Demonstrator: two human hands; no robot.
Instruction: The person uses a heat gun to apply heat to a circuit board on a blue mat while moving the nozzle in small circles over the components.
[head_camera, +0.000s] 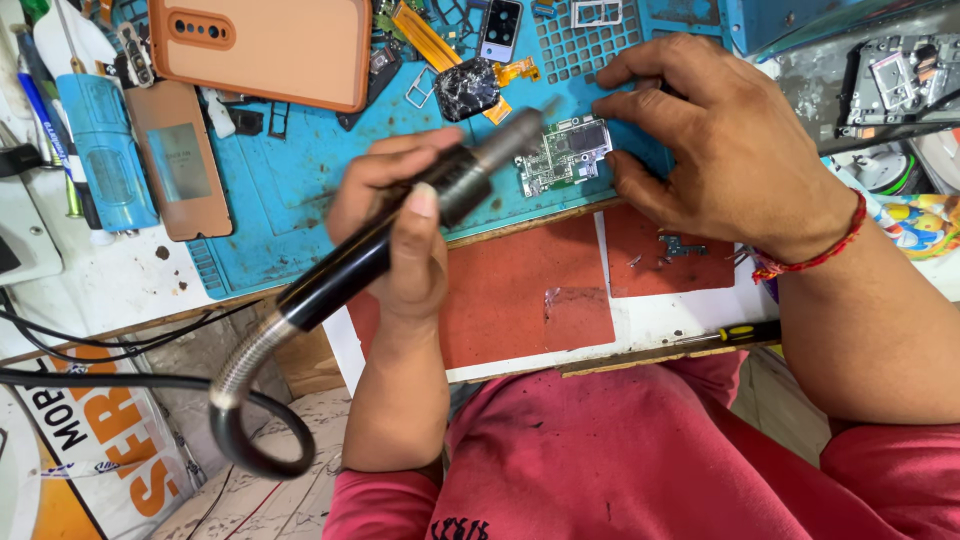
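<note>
My left hand (400, 215) grips a black hot-air wand (440, 190) with a metal nozzle aimed at a small green circuit board (563, 153) on the blue work mat (290, 180). A black hose with a metal spring sleeve (245, 365) trails from the wand down to the left. My right hand (715, 140) rests on the mat beside the board, with its thumb and fingers touching the board's right edge. A red thread bracelet (815, 255) circles my right wrist.
An orange phone back cover (265, 45) lies at the top of the mat, among small phone parts, a camera module (500, 28) and a cracked round piece (465, 88). A brown panel (180, 160), a blue case (105, 150), red pads (520, 290) and a screwdriver (735, 333) lie nearby.
</note>
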